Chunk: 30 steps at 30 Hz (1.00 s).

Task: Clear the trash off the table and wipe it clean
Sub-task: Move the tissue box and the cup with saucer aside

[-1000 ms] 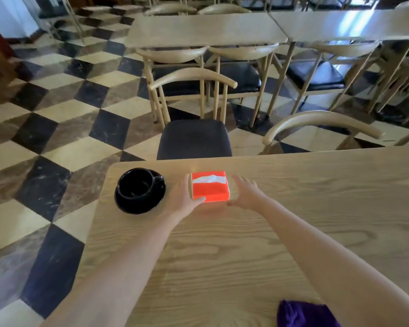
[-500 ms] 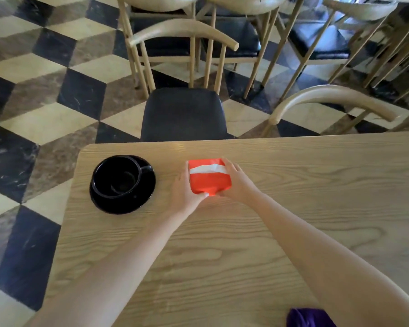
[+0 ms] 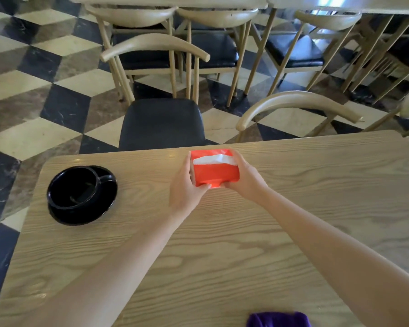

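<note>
1. I see both bare arms reaching forward over the wooden table point(image 3: 222, 256), meeting at an orange tissue pack point(image 3: 214, 172) near the far edge.
2. My left hand point(image 3: 185, 187) grips the pack's left side, thumb curled under its near corner, fingers wrapped round the far side.
3. My right hand point(image 3: 243, 175) clasps the right side, fingers hooked over the top right corner, thumb pressed at the near edge.
4. The pack sits between the two palms, tilted so its top face turns toward me; a white tissue point(image 3: 214, 159) shows through the slot across that face. I cannot tell whether its underside touches the table.
5. A black cup point(image 3: 75, 187) stands on a black saucer point(image 3: 85, 214) well to the left of the pack, near the table's left corner, handle pointing right.
6. A purple cloth point(image 3: 278, 319) lies at the near edge, partly cut off by the bottom of the view, below my right forearm.
7. Beyond the table, a chair with a black seat point(image 3: 162, 123) faces the far edge, with a curved wooden chair back point(image 3: 295, 102) to its right.
8. The floor point(image 3: 33, 86) is a cream, brown and black checker pattern.
</note>
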Motion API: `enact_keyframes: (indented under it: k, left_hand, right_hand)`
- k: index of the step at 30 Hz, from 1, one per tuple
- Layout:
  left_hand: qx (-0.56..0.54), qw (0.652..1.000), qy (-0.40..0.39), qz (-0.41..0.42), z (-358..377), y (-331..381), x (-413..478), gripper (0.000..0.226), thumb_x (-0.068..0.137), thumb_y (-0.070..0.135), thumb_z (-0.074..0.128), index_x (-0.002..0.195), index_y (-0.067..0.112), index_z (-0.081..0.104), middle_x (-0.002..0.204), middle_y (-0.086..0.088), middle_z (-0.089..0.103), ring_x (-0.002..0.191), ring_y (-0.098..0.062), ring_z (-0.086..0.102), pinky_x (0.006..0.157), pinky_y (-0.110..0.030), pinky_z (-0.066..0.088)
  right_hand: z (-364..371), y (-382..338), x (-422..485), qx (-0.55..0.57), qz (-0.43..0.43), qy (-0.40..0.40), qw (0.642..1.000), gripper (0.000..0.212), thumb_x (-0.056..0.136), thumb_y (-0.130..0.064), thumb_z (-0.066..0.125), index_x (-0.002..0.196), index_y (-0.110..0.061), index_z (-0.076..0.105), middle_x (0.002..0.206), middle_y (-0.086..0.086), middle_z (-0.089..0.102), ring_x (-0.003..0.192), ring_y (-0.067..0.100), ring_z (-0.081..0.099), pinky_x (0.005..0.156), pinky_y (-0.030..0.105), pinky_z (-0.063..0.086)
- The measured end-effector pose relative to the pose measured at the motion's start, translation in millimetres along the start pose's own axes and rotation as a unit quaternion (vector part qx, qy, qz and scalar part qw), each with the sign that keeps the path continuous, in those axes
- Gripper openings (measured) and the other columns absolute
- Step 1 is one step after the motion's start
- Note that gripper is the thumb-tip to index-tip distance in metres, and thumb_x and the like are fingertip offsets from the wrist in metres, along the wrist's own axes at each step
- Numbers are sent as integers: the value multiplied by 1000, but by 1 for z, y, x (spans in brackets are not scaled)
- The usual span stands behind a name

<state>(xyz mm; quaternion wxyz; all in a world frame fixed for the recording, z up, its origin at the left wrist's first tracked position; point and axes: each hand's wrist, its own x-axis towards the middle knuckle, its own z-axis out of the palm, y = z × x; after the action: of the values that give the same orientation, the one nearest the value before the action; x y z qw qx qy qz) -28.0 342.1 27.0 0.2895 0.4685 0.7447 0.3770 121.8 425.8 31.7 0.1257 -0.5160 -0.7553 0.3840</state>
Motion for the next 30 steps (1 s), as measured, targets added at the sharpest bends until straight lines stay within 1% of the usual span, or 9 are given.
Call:
enact_keyframes:
  k: [5,9,12,16,21,24,27,29,30]
  left_hand:
    - [-5,999,-33,20,66,49,-12,97,73,21,79,150,12,20,133,-4,55,119,-20,55,98,-38,49]
    - [3,996,-88,32,129,96,-11,97,77,18,75,151,13,12,142,-7,47,127,-25,49,103,-36,43]
    - [-1,992,-114,62,174,134,-7,95,80,16,72,150,11,10,141,-9,48,125,-26,50,102,-35,43]
    - [-16,989,-132,68,226,171,-4,92,81,13,70,151,10,10,138,-11,50,122,-27,53,102,-40,44]
    - [-24,985,-167,27,281,180,-10,90,81,6,66,150,12,9,141,-10,48,127,-26,49,105,-34,39]
    - [-60,986,-157,1,305,178,-18,82,77,1,65,146,12,22,137,-10,50,126,-27,50,104,-40,41]
    - [-78,984,-159,-31,320,171,-28,68,73,1,63,133,14,36,120,-5,59,112,-28,59,89,-36,49]
    - [-64,984,-161,-41,325,167,-34,73,73,3,62,138,17,31,117,0,59,109,-26,59,81,-29,45]
    - [-51,985,-161,-43,326,165,-36,80,74,4,62,144,16,25,123,-2,58,113,-26,57,85,-30,45]
  right_hand:
    - [-60,56,-32,-12,29,52,998,90,74,-20,75,145,-31,20,123,8,59,93,13,49,77,25,37]
    - [-116,105,-55,-34,52,93,994,87,75,-19,74,145,-30,23,127,10,58,109,24,57,81,25,37]
    - [-166,135,-63,-71,59,116,989,88,76,-18,74,146,-27,21,130,14,56,115,32,55,84,30,39]
    - [-214,168,-67,-105,69,133,983,87,77,-14,73,147,-20,22,138,16,48,122,34,49,95,38,41]
    - [-223,215,-79,-74,109,149,980,83,76,-10,69,147,-18,26,143,15,40,127,32,44,91,28,34]
    - [-217,245,-84,-45,126,150,980,80,78,-11,66,146,-21,26,146,10,38,129,28,43,90,25,33]
    - [-211,266,-86,-29,149,127,980,78,79,-9,60,147,-25,24,149,6,36,130,26,43,90,25,34]
    - [-205,274,-87,-20,153,123,980,78,79,-7,59,147,-25,24,149,6,36,131,25,42,90,24,33]
    - [-202,277,-88,-16,154,125,980,78,79,-6,59,147,-24,24,149,6,37,131,25,42,91,23,33]
